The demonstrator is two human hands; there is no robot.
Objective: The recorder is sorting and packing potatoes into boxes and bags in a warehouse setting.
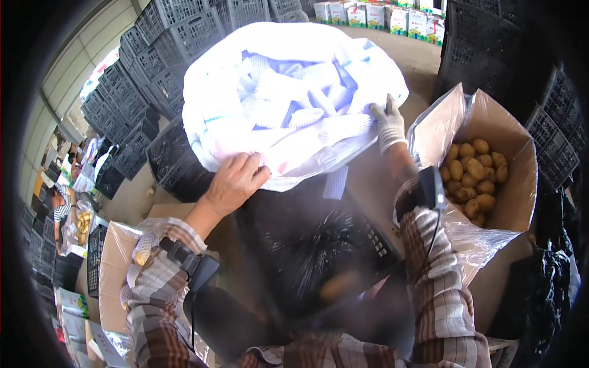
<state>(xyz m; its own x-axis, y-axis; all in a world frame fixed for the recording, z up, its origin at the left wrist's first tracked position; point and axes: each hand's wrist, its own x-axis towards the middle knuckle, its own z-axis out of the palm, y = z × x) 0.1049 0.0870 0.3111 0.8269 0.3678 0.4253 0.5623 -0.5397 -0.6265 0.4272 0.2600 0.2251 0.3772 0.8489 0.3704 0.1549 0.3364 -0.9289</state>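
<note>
A large white woven sack [285, 41] stands open in front of me, glaring in the light. White foam net sleeves [306, 117] fill it, and one loose foam sleeve [336, 184] hangs below its near rim. My bare left hand [237, 181] has its fingers curled on the near rim. On the right side, my right hand [390, 122], in a pale knit glove, grips the sack's edge. Nearer my body lies black plastic sheeting [303, 239] over what looks like a dark crate; a blurred potato [340, 285] rests on it.
At right, a plastic-lined cardboard box [506, 119] holds potatoes [476, 170]. Another cardboard box [115, 276], at left, contains net-sleeved potatoes [138, 257]. Stacked black crates [170, 41] stand behind, printed cartons [375, 16] farther back. A person [64, 207] works at far left.
</note>
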